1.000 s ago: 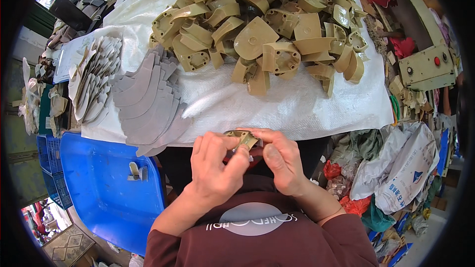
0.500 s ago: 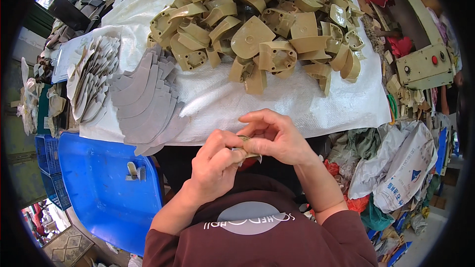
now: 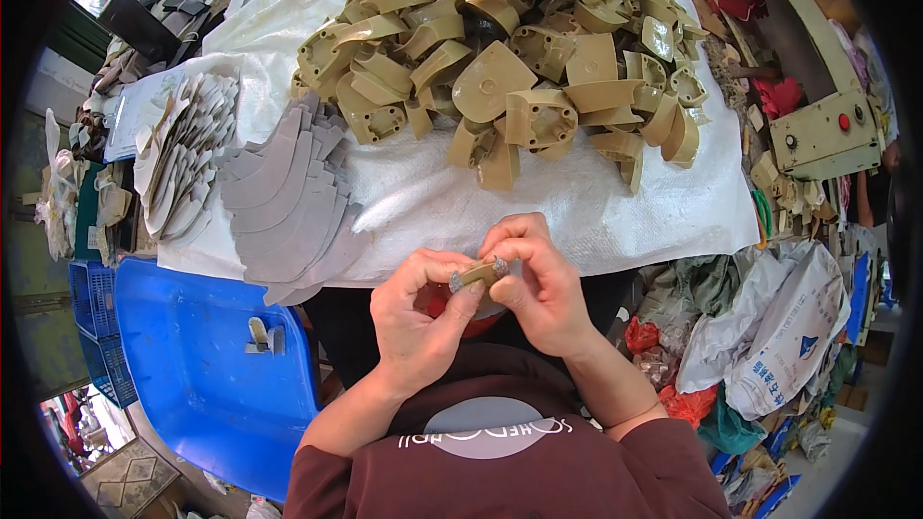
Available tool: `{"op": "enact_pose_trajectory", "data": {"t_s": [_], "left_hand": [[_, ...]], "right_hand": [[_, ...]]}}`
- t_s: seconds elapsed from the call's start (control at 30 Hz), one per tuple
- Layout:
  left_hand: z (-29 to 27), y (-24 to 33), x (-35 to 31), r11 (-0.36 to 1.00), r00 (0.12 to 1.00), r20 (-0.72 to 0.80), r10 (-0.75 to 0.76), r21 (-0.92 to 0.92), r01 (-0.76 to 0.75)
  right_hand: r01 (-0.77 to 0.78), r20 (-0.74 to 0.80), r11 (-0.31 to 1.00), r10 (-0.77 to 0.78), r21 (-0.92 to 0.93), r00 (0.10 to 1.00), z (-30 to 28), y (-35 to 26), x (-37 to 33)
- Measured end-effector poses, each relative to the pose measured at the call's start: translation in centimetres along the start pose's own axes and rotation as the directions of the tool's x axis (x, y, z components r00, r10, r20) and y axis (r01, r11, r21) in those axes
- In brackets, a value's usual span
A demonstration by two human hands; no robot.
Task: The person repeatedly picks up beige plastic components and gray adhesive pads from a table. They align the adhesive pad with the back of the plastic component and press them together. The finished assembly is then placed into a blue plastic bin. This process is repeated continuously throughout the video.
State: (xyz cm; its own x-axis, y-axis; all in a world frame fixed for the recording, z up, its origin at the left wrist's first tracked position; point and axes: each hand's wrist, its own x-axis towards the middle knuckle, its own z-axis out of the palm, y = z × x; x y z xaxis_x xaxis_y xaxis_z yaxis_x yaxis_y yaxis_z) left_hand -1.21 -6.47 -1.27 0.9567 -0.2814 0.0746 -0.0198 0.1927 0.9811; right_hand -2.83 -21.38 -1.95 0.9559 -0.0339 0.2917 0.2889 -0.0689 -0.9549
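My left hand [image 3: 418, 312] and my right hand [image 3: 540, 290] meet in front of my chest, near the table's front edge. Between them is a small tan shoe heel [image 3: 478, 275] with grey material showing at both ends. The left fingers and thumb pinch one end, while the right fingers and thumb close on the other. Part of the heel is hidden behind the fingers. Beyond my hands lies a large heap of tan heels [image 3: 492, 83]. Grey curved cut pieces [image 3: 288, 202] lie in overlapping layers to the left, partly over the table's edge.
A white woven sheet [image 3: 461, 221] covers the table. Paler cut pieces [image 3: 183, 159] are stacked farther left. Below stands a blue plastic tub [image 3: 207, 404] holding a few small grey-and-tan pieces [image 3: 260, 336]. White sacks [image 3: 784, 327] and a control box [image 3: 825, 135] are at right.
My hands have turned and the fingers have shifted, so more of the heel now shows between them. The right hand has moved slightly lower. The heap and grey pieces stay put.
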Motion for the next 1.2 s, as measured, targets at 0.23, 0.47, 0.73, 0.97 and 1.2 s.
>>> {"op": "enact_pose_trajectory", "data": {"t_s": [0.23,0.47,0.73,0.97,1.2], "left_hand": [[-0.2,0.7,0.1,0.784,0.941,0.093,0.326,0.529,-0.324],[-1.1,-0.2,0.2,0.547,0.757,0.302,0.58,0.544,-0.636],[-1.6,-1.1,0.1,0.973,0.915,0.372,-0.155,-0.104,0.207],[-0.3,-1.3,-0.3,0.929,0.939,0.277,-0.206,-0.245,0.276],[1.4,-0.5,-0.5,0.963,0.95,0.307,-0.065,-0.229,0.14]], "right_hand": [[0.116,0.063,0.993,-0.118,0.035,0.991,-1.3,0.1,-0.5],[-0.388,0.27,0.84,0.3,0.379,0.915,-3.2,-0.2,0.4],[0.097,0.292,0.98,-0.043,-0.174,0.955,-2.7,-1.7,0.6],[0.156,0.079,0.987,-0.152,-0.048,0.985,-0.7,0.9,0.0],[-0.523,0.421,0.729,0.346,0.443,0.839,-1.1,0.1,1.4]]}}
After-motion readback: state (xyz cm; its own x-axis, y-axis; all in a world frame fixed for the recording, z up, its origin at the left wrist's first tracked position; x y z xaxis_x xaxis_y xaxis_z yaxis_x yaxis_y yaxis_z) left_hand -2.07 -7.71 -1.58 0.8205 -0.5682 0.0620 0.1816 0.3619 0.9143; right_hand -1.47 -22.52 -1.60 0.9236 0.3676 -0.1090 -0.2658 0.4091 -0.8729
